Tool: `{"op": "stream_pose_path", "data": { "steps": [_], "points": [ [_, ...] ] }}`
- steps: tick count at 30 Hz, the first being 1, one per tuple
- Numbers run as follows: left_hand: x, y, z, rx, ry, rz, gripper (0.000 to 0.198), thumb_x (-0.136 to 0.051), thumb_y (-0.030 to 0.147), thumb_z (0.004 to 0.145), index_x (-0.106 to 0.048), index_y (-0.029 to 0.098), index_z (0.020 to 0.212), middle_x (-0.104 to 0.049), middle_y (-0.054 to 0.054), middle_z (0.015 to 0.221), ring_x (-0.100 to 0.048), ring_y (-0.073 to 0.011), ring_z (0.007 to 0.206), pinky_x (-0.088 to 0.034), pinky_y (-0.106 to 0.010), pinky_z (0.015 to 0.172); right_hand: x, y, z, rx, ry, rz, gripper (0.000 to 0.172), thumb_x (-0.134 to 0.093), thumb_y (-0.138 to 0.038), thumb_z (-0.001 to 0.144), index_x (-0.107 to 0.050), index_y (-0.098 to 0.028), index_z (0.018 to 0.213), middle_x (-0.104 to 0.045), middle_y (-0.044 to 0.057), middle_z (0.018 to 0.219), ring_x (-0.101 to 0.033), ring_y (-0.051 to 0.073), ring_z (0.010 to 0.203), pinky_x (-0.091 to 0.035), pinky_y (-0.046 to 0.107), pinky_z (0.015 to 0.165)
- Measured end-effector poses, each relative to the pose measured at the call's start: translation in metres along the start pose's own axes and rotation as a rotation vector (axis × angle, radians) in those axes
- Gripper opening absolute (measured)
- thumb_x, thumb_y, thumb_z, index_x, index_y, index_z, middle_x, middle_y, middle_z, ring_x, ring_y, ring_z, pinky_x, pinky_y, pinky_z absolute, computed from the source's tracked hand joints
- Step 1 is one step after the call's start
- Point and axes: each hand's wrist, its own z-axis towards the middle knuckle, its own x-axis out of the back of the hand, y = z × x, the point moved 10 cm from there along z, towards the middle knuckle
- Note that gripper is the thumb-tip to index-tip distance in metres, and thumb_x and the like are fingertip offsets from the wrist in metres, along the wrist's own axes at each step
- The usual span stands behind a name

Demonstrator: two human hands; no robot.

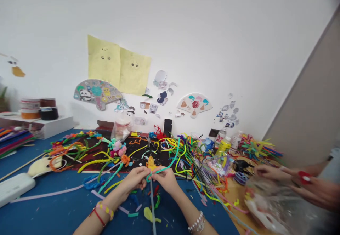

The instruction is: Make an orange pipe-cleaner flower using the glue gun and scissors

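My left hand (pixel 136 179) and my right hand (pixel 166 181) meet low in the middle of the head view, fingers pinched together. Between them runs a teal pipe cleaner (pixel 174 159), bent into a small curl at my fingertips, its free length curving up and right. Both hands close on the curled end. Below the fingertips a pale grey-blue strip (pixel 152 206) hangs towards me; which fingers touch it, I cannot tell. Just beyond my fingers sits a yellow-orange fuzzy piece (pixel 151 162), partly hidden. An orange fuzzy ball (pixel 125 159) and a pink-and-blue fuzzy cluster (pixel 118 148) lie further left.
Heaped pipe cleaners (pixel 186 150) cover the dark mat ahead. A yellow bottle (pixel 223 146) stands to the right. Another person's hands (pixel 276 175) hover by a clear plastic bag (pixel 271 203). A white device (pixel 16 189) and paint jars (pixel 49 113) are left. A phone (pixel 168 126) leans against the wall.
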Motion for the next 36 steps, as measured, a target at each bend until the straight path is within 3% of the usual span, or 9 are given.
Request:
{"op": "stream_pose_path", "data": {
  "steps": [5,11,15,20,22,26,30,36],
  "points": [
    [0.001,0.003,0.0,-0.017,0.002,0.015,0.034,-0.066,0.045,0.063,-0.048,0.016,0.07,-0.048,0.008,0.052,-0.044,-0.006,0.039,-0.033,-0.018,0.039,0.001,0.003,0.001,0.003,0.0,-0.057,0.014,-0.072,-0.027,0.062,-0.069,-0.016,0.07,-0.066,0.001,0.06,-0.057,0.012,0.052,-0.046,0.024,0.055],
    [0.011,0.021,0.001,-0.265,0.11,0.201,0.026,-0.065,0.031,0.065,-0.044,0.02,0.077,-0.053,0.006,0.061,-0.049,-0.0094,0.049,-0.036,-0.02,0.046,0.005,0.014,0.004,-0.04,0.022,-0.08,0.02,-0.073,-0.032,0.061,-0.07,-0.014,0.071,-0.061,-0.001,0.054,-0.051,0.009,0.045,-0.041,0.021,0.048],
    [0.009,0.038,-0.009,-0.399,0.171,0.446,0.014,-0.056,0.027,0.073,-0.044,0.021,0.076,-0.056,0.002,0.067,-0.055,-0.0144,0.061,-0.04,-0.024,0.058,0.007,0.017,0.005,-0.056,0.039,-0.081,0.027,-0.074,-0.038,0.06,-0.069,-0.015,0.072,-0.061,-0.001,0.054,-0.049,0.008,0.043,-0.041,0.021,0.047],
    [0.005,0.047,-0.02,-0.46,0.289,0.828,0.007,-0.046,0.029,0.08,-0.051,0.023,0.08,-0.057,0.001,0.067,-0.054,-0.0175,0.061,-0.036,-0.026,0.058,0.008,0.017,0.005,-0.055,0.048,-0.069,0.033,-0.074,-0.044,0.057,-0.07,-0.015,0.072,-0.061,-0.001,0.055,-0.048,0.008,0.043,-0.04,0.021,0.046],
    [0.005,0.044,-0.019,-0.447,0.289,0.773,0.011,-0.045,0.03,0.081,-0.051,0.024,0.088,-0.058,0.001,0.069,-0.056,-0.0177,0.062,-0.037,-0.026,0.059,0.008,0.014,0.004,-0.041,0.055,-0.069,0.032,-0.074,-0.043,0.058,-0.07,-0.015,0.072,-0.062,0.0,0.058,-0.05,0.009,0.045,-0.041,0.022,0.047],
    [0.012,0.031,-0.009,-0.402,0.251,0.429,0.02,-0.051,0.033,0.077,-0.046,0.023,0.092,-0.06,0.002,0.066,-0.059,-0.0176,0.064,-0.042,-0.027,0.063,0.007,0.008,0.001,-0.008,0.059,-0.088,0.022,-0.074,-0.035,0.06,-0.071,-0.016,0.072,-0.065,0.001,0.062,-0.055,0.012,0.052,-0.044,0.023,0.052],
    [0.019,0.0,0.007,-0.145,0.178,0.094,0.042,-0.068,0.04,0.059,-0.046,0.019,0.088,-0.065,0.0,0.062,-0.059,-0.0178,0.057,-0.042,-0.026,0.051,0.006,0.003,0.001,0.035,0.051,-0.122,0.012,-0.072,-0.027,0.063,-0.072,-0.017,0.071,-0.066,0.001,0.063,-0.058,0.013,0.054,-0.045,0.025,0.056],
    [0.031,-0.031,0.002,0.148,0.31,-0.213,0.056,-0.077,0.041,0.049,-0.054,0.015,0.093,-0.065,-0.001,0.063,-0.06,-0.0141,0.058,-0.041,-0.021,0.05,0.008,-0.013,-0.001,0.113,0.079,-0.146,0.006,-0.073,-0.024,0.062,-0.073,-0.021,0.067,-0.069,0.002,0.069,-0.062,0.018,0.072,-0.046,0.028,0.07]
  ]
}}
